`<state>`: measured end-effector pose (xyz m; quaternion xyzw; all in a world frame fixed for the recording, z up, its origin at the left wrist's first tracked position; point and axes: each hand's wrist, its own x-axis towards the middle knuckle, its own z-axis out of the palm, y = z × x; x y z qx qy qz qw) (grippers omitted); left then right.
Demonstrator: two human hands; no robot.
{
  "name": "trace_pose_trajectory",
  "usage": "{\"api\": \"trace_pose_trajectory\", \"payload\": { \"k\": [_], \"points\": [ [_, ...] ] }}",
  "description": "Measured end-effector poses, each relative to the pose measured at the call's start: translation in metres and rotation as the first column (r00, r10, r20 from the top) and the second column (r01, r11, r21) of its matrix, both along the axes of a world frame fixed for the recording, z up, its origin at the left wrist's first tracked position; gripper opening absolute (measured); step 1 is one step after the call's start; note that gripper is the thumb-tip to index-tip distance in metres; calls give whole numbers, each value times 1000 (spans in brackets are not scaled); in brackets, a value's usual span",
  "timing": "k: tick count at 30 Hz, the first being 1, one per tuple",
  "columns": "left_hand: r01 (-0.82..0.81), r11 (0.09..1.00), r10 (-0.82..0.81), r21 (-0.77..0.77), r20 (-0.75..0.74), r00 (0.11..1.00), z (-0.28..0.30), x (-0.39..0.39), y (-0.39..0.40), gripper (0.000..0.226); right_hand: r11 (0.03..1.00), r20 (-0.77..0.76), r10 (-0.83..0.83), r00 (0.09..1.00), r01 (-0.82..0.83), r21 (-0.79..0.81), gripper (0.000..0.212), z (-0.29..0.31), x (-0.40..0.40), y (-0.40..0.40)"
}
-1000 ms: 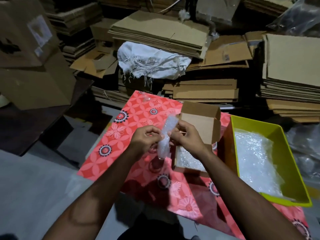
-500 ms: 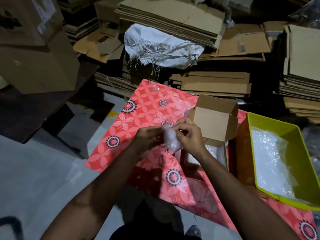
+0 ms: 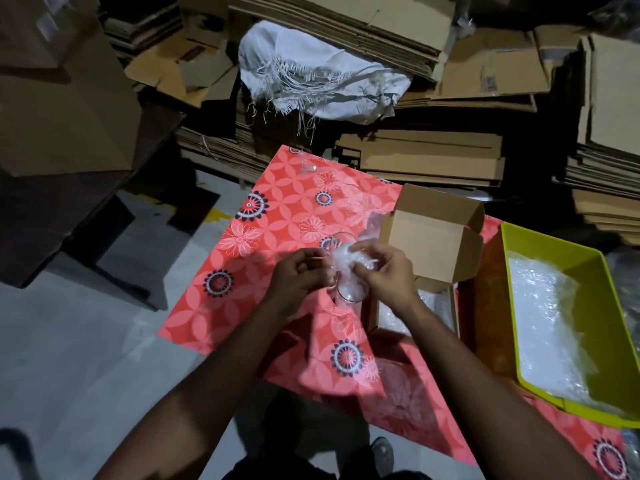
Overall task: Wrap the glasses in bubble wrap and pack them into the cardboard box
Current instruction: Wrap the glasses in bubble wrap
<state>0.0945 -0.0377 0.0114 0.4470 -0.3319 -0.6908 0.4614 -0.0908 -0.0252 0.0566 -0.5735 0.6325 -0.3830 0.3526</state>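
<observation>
We hold both hands together at frame centre, left hand (image 3: 297, 274) and right hand (image 3: 385, 276) with fingers curled, forearms converging from below.

The drinking glass (image 3: 348, 289) was mostly covered by the left hand (image 3: 298, 277) and right hand (image 3: 384, 271) and by crumpled bubble wrap (image 3: 346, 258); only part of its rim and lower wall showed. Whether the wrap sat inside the glass or over it could not be told. The small cardboard box (image 3: 433, 237) near the worktop's far right edge had its floor partly hidden by the right forearm. The yellow-green bin (image 3: 512, 306) at the right was cut off by the picture's edge. A clear object (image 3: 306, 166) at the worktop's far corner was too faint to name.
</observation>
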Motion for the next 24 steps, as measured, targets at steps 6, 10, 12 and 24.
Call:
{"api": "trace_pose_trajectory", "payload": {
  "k": [6, 10, 12, 24],
  "points": [
    [129, 980, -45, -150, 466, 884, -26, 10, -51, 58, 998, -471, 60, 880, -50, 33, 26, 10, -20, -61],
    [388, 904, -219, -179, 588, 779, -42, 2, -80, 84, 955, -647, 292, 704, -250, 160, 28, -3, -4, -85],
    [436, 881, -258, -185, 583, 770, -50, -5, -86, 90, 934, -700, 354, 620, -279, 225, 28, -6, 5, -92],
    [357, 894, -183, -270, 506, 843, -76, -16, -95, 66, 884, -745, 465, 478, -296, 361, 18, -4, 27, -91]
  ]
}}
